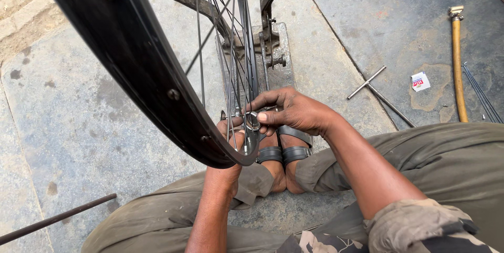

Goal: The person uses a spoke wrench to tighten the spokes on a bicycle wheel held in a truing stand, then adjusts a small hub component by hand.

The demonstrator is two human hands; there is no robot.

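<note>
A black bicycle wheel rim (142, 64) with thin steel spokes (231, 48) stands upright in a metal stand (273, 38) in front of me. My right hand (294, 110) reaches in from the right and pinches a small round metal spoke tool (252, 120) against the spokes near the rim's lowest point. My left hand (231, 132) comes up from below, mostly hidden behind the rim, with its fingers at the same spokes. My sandalled feet (283, 153) rest just under the wheel.
On the concrete floor to the right lie a T-shaped wrench (375, 90), a small white packet (420, 81), a yellow-handled pump (459, 64) and a bundle of loose spokes (480, 95). A dark metal rod (58, 218) lies at the lower left.
</note>
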